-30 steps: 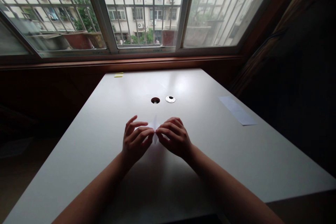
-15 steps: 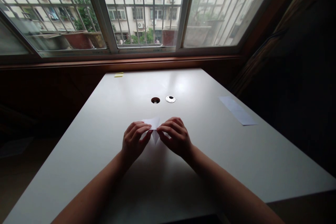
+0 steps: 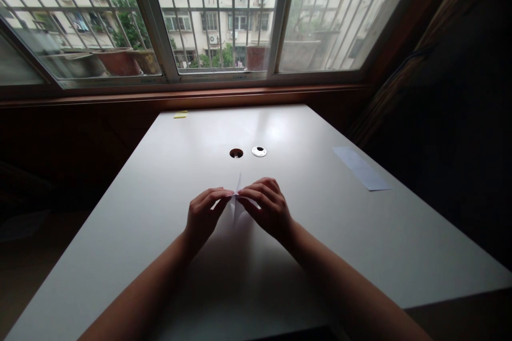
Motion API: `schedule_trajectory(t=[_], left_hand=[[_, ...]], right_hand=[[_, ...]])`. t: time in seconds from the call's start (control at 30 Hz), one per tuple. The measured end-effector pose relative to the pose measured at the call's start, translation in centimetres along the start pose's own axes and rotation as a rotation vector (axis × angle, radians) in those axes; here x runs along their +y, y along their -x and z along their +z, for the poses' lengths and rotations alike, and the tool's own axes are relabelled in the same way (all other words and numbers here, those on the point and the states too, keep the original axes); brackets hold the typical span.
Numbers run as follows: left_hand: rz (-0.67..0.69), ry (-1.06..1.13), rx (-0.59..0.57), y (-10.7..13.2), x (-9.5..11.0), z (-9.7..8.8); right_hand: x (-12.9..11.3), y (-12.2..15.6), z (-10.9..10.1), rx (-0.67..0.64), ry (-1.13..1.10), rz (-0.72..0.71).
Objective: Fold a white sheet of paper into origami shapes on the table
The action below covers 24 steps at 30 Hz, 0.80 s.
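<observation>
A small folded piece of white paper [image 3: 237, 197] lies between my two hands near the middle of the white table [image 3: 168, 170]. My left hand [image 3: 205, 214] has its fingers curled and pinches the paper's left side. My right hand [image 3: 264, 206] is curled too and pinches the right side, fingertips meeting the left hand's. A thin flap of the paper stands up between the fingertips. Most of the paper is hidden under my fingers.
A round cable hole [image 3: 236, 153] and its loose white cap [image 3: 259, 151] sit beyond my hands. A strip of white paper [image 3: 361, 168] lies at the right edge. A yellow sticky note [image 3: 180, 114] rests at the far left corner. Barred windows stand behind the table.
My left fingers have curled in and closed toward the right hand. The paper flap, spread wide half a second ago, now stands narrow and upright between the fingertips.
</observation>
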<state>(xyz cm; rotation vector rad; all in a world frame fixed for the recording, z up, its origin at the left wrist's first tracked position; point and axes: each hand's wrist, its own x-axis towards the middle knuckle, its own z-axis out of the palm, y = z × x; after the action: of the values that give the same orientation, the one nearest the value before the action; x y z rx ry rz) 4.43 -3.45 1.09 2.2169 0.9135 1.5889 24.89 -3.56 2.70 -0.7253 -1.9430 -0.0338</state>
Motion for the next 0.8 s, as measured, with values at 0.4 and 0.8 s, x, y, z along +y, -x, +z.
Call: schedule_trajectory(t=[0.4,0.8], left_hand=[[-0.404,0.376,0.043,0.3,-0.3,0.0],[-0.604,0.599,0.183,0.1,-1.5,0.6]], right_hand=[[0.4,-0.3,-0.3,-0.025,-0.123,0.201],[1.3,0.9,0.8,-0.088,-0.676,0.744]])
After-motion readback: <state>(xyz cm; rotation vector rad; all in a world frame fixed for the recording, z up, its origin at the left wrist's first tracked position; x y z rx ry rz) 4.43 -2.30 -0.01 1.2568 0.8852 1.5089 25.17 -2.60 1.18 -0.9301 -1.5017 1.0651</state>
